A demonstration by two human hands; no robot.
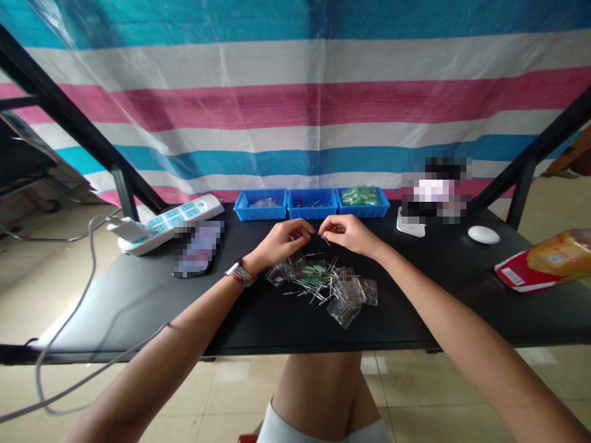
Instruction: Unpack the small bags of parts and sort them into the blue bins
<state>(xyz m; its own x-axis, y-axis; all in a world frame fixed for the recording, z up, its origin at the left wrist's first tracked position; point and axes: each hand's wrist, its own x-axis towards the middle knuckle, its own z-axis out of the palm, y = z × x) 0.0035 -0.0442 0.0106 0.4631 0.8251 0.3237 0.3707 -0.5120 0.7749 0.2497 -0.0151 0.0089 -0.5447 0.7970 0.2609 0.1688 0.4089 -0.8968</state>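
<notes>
My left hand [282,242] and my right hand [348,234] meet over the black table [138,295], fingertips pinched toward each other on a small thin part too small to name. Just below them lies a pile of small clear plastic bags [351,294], loose metal pins [314,292] and green pieces [315,272]. My left wrist wears a beaded bracelet [241,274].
Three blue bins [312,204] line the table's back edge, the right one holding green parts. A white power strip [170,223] with a cable sits back left, a white round object [483,234] and a red-yellow packet [547,261] at right. A striped tarp hangs behind.
</notes>
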